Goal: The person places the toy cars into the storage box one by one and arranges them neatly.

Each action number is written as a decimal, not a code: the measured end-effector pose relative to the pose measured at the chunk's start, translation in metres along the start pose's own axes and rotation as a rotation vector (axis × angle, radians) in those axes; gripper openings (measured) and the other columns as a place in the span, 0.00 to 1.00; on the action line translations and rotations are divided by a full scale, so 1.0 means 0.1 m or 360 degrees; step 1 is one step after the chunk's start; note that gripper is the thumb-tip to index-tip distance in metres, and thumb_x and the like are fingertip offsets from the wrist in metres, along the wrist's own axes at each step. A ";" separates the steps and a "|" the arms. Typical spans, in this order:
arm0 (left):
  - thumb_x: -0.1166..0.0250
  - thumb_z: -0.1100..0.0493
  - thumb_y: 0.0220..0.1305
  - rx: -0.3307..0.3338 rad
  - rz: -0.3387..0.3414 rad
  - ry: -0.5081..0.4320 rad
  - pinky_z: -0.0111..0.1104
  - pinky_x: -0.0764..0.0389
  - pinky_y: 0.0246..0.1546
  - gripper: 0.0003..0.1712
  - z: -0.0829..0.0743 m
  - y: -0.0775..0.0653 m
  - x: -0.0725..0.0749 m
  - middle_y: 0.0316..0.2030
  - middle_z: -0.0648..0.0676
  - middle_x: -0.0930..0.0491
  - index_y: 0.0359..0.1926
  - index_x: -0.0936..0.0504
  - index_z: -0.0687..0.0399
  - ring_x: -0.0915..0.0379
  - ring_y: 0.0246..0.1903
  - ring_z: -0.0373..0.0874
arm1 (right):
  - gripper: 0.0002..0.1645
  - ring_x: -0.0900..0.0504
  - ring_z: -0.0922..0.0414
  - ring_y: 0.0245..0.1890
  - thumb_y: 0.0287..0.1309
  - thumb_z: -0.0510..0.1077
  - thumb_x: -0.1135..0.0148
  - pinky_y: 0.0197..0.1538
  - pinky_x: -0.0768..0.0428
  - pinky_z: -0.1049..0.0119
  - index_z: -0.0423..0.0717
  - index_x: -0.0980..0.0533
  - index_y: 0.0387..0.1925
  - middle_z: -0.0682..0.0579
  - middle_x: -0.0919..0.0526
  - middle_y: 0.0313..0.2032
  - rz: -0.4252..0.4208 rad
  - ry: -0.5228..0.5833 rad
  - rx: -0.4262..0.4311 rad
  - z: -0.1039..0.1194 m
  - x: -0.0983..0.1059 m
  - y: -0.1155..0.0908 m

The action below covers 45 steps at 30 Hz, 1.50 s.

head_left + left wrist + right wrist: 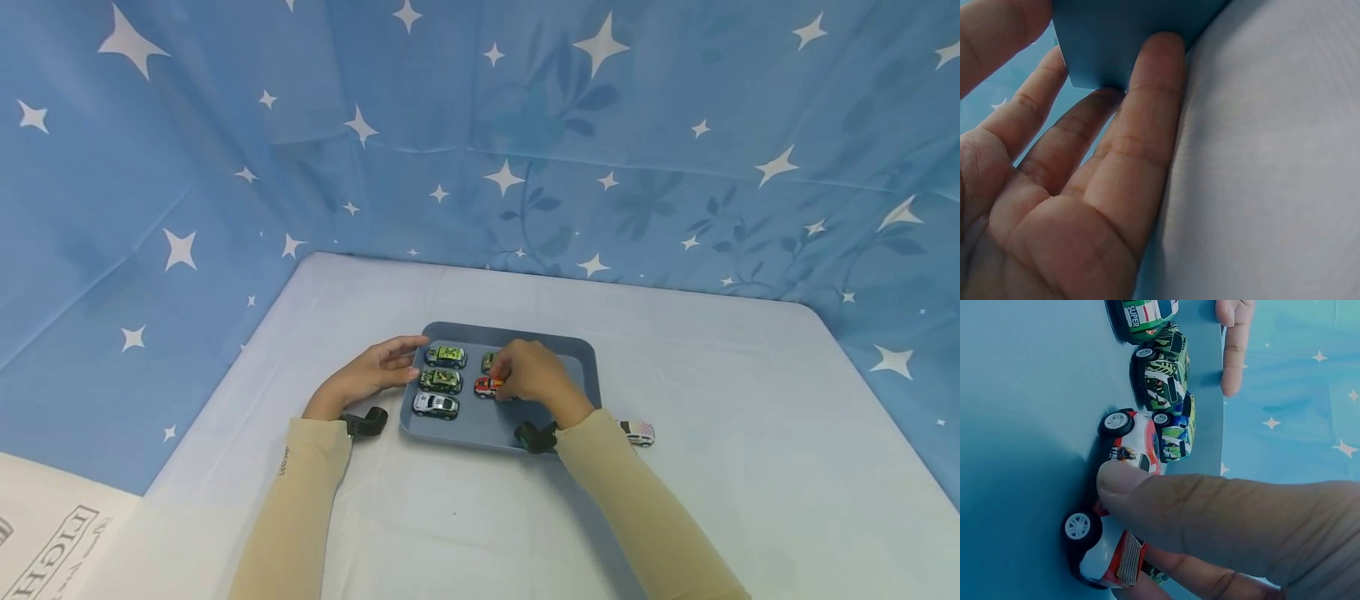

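My right hand [534,373] pinches a red and white toy car [1141,440] between thumb and fingers, low over the blue-grey tray [465,432]. Another toy car [488,362], green, shows just behind it, partly hidden by the hand. Along the tray's left side stand a yellow-green car [446,357], a camouflage car [440,381] and a silver-white car [436,406] in a column. My left hand [372,369] rests against the tray's left wall, fingers extended; the left wrist view shows fingertips touching the wall [1104,44].
A white toy car [637,432] lies on the white tablecloth [450,517] right of the tray, partly behind the right sleeve. Blue curtains [450,108] with white stars hang behind and to the left. Printed lettering [56,550] shows at the lower left.
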State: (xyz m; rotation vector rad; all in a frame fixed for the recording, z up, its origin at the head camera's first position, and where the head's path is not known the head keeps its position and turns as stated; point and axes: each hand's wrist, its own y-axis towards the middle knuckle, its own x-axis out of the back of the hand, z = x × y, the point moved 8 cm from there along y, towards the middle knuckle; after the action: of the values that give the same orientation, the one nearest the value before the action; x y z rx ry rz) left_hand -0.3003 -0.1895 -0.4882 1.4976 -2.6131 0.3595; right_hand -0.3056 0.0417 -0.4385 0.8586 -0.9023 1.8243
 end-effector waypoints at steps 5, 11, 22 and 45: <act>0.36 0.61 0.80 -0.0009 0.0002 0.0001 0.61 0.35 0.76 0.39 0.00 0.00 0.01 0.84 0.67 0.47 0.84 0.41 0.62 0.50 0.81 0.70 | 0.18 0.12 0.54 0.38 0.49 0.34 0.13 0.42 0.13 0.59 0.44 0.09 0.44 0.51 0.08 0.40 0.0003 -0.0014 0.0019 0.02 0.01 -0.02; 0.35 0.60 0.80 -0.0010 0.0002 0.0000 0.61 0.36 0.77 0.40 0.01 0.01 0.01 0.84 0.67 0.47 0.84 0.41 0.61 0.50 0.81 0.70 | 0.23 0.11 0.49 0.48 0.51 0.34 0.15 0.50 0.12 0.54 0.41 0.10 0.51 0.48 0.08 0.45 0.0017 0.0058 0.0066 -0.01 0.11 -0.08; 0.36 0.61 0.80 0.0001 0.0006 -0.0001 0.61 0.37 0.77 0.40 0.01 0.01 0.00 0.84 0.67 0.48 0.84 0.41 0.61 0.51 0.82 0.70 | 0.24 0.13 0.44 0.56 0.60 0.36 0.20 0.55 0.12 0.49 0.40 0.13 0.58 0.46 0.10 0.54 0.0133 0.0211 0.0323 -0.12 0.19 -0.29; 0.35 0.59 0.80 0.0010 -0.0011 0.0029 0.60 0.38 0.78 0.40 0.01 0.00 0.01 0.84 0.67 0.47 0.84 0.40 0.61 0.51 0.81 0.71 | 0.32 0.12 0.50 0.47 0.66 0.36 0.24 0.52 0.12 0.53 0.32 0.22 0.68 0.43 0.10 0.48 0.0027 0.0485 0.0744 -0.42 0.33 -0.67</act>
State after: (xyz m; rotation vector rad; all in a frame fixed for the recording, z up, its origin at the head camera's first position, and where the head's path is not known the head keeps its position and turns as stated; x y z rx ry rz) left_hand -0.3008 -0.1904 -0.4887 1.4982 -2.5947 0.3792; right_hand -0.2636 0.1135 -0.4165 0.8183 -0.2928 2.1477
